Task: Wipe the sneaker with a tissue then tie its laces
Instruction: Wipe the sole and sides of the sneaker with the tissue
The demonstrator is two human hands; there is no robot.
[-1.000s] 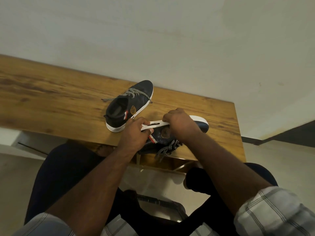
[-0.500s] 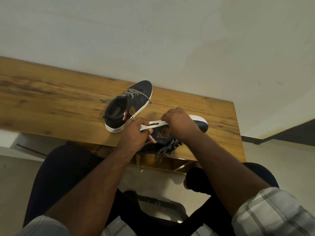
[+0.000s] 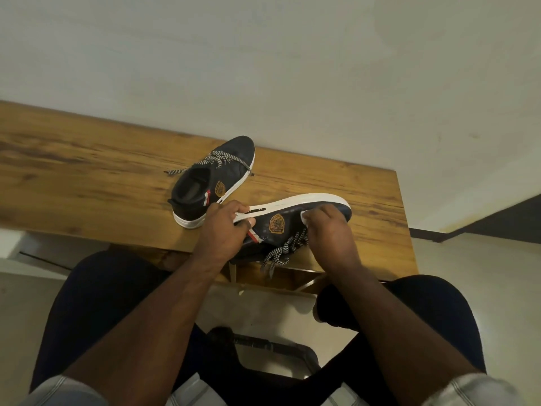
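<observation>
orange badge (image 3: 276,223) on held sneaker (image 3: 292,218): lettering too small, unreadable.

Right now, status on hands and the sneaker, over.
Left hand grips heel of tipped sneaker. Right hand presses tissue near toe. Laces hang untied. Second sneaker beside it on table, not blocking.
</observation>
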